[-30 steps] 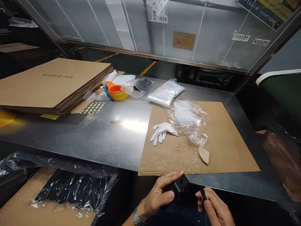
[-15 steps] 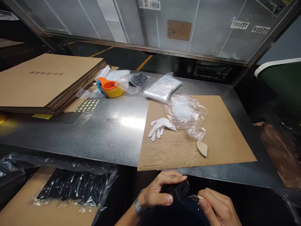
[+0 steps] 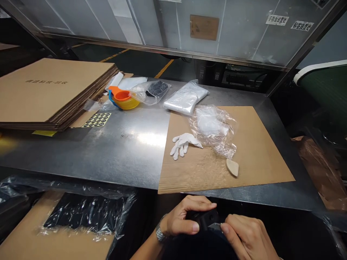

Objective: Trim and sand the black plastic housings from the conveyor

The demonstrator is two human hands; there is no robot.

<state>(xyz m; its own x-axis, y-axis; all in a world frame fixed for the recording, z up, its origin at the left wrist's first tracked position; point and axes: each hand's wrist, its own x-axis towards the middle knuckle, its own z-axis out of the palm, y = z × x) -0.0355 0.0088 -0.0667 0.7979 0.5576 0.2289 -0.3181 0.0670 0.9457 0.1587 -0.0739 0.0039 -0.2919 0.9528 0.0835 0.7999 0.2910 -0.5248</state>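
In front of the table's near edge, my left hand (image 3: pixel 187 216) is closed around a small black block-shaped part (image 3: pixel 208 218) with a round hole in its face. My right hand (image 3: pixel 248 233) pinches a small knife blade (image 3: pixel 215 226), its pointed tip at the lower edge of the black part. Most of the knife's handle is hidden in my fingers. Beyond my hands, a white glove (image 3: pixel 184 144) and a beige wedge-shaped pad (image 3: pixel 232 168) lie on a flat cardboard sheet (image 3: pixel 260 151).
Crumpled clear plastic (image 3: pixel 213 126) and a filled plastic bag (image 3: pixel 185 97) lie farther back. Orange and yellow cups (image 3: pixel 126 100) stand by stacked cardboard (image 3: pixel 54 90) and a sticker sheet (image 3: pixel 97 120). A box with wrapped black parts (image 3: pixel 84 213) is at lower left.
My right hand has moved left, bringing the blade against or very near the black part. My left hand keeps its hold. The view has tilted slightly downward.
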